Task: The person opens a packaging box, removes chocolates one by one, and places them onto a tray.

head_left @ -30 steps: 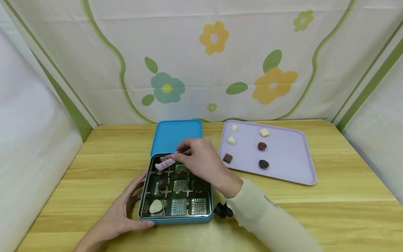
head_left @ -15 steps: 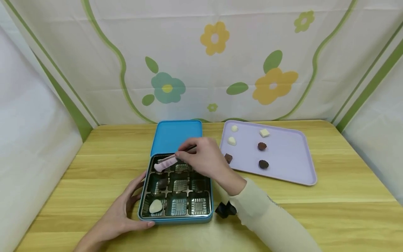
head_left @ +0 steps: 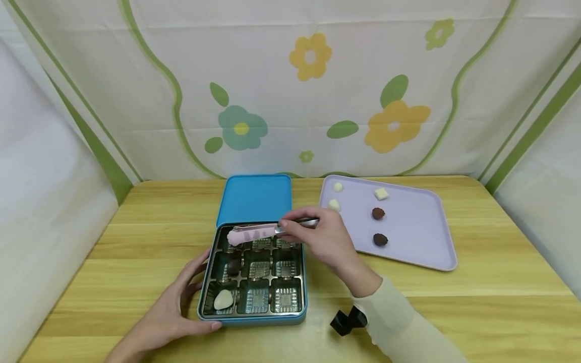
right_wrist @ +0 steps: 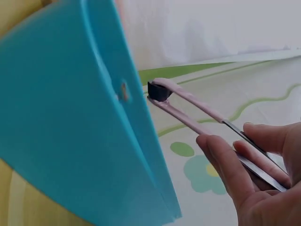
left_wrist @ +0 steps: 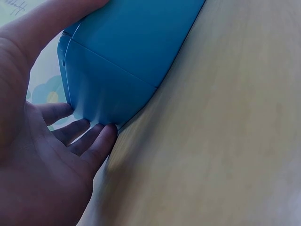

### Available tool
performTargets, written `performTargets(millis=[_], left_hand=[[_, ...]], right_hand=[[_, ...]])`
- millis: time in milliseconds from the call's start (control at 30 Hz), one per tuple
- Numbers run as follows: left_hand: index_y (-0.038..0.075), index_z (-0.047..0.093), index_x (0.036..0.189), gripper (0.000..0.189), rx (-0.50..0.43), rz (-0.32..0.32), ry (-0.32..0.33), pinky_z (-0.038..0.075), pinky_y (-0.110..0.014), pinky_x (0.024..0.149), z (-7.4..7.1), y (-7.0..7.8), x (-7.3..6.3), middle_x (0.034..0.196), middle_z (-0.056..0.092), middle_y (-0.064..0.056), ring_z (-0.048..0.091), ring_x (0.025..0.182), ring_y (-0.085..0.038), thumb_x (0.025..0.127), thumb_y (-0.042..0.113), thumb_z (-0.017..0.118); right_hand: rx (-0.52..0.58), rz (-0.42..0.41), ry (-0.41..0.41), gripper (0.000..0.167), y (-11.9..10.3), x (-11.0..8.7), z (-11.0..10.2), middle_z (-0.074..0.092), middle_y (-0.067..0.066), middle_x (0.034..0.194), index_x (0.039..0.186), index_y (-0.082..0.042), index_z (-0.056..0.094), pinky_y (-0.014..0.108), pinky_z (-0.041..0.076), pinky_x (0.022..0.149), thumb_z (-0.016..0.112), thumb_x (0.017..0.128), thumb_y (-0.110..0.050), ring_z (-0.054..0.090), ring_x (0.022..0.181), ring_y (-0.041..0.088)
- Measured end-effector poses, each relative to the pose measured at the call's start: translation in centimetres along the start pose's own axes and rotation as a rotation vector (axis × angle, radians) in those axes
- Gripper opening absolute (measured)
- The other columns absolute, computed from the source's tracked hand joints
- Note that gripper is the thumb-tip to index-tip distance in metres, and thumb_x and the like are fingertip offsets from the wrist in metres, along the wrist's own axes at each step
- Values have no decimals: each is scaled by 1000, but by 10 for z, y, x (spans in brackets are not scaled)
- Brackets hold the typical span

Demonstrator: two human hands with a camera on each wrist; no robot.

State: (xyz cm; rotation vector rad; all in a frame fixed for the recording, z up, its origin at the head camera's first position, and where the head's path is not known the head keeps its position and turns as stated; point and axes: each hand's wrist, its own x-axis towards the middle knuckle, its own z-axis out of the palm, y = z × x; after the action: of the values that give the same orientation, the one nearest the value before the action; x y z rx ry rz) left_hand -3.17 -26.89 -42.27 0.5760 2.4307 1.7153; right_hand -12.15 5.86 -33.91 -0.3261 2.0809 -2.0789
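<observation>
With its thumb at the front corner and its fingers against the side, my left hand [head_left: 174, 308] [left_wrist: 37, 150] holds the blue tin [head_left: 258, 319] [left_wrist: 127, 47]. My right hand [head_left: 328, 236] [right_wrist: 265, 200] grips metal tongs [head_left: 254, 233] [right_wrist: 193, 100] with pink tips over the tin's back-left compartment. Between the tips, the right wrist view shows a dark block [right_wrist: 157, 92], likely a chocolate; the head view hides it. A white chocolate [head_left: 223, 300] lies in the front-left compartment, and a dark chocolate [head_left: 233, 267] in the middle-left one.
The tin's blue lid [head_left: 255, 199] lies folded back behind it. To the right, a lilac tray [head_left: 417, 227] bears several white and brown chocolates, partly behind my right hand. A patterned curtain [head_left: 272, 75] stands behind the wooden table [head_left: 495, 282].
My right hand has moved right and slightly down, drawing the tongs' handles that way. Their pink tips stay over the back-left compartment. My left hand keeps its place on the tin.
</observation>
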Motion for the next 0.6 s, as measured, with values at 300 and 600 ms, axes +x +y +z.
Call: performTargets(millis=[300, 600], left_hand=[[27, 20, 174, 128, -5, -18, -5, 37, -10, 113, 1, 1, 1, 173, 29, -13, 37, 145, 9, 74, 5, 97], [27, 20, 174, 126, 0, -29, -9, 38, -11, 112, 2, 1, 1, 172, 29, -15, 39, 143, 9, 76, 7, 97]], right_hand=[[99, 38, 49, 31, 5, -16, -31, 76, 19, 114, 124, 15, 69, 40, 66, 89, 75, 99, -2, 83, 93, 24], [146, 0, 148, 15, 2, -26, -78, 80, 8, 103, 113, 5, 78, 37, 65, 87, 75, 99, -1, 83, 88, 22]])
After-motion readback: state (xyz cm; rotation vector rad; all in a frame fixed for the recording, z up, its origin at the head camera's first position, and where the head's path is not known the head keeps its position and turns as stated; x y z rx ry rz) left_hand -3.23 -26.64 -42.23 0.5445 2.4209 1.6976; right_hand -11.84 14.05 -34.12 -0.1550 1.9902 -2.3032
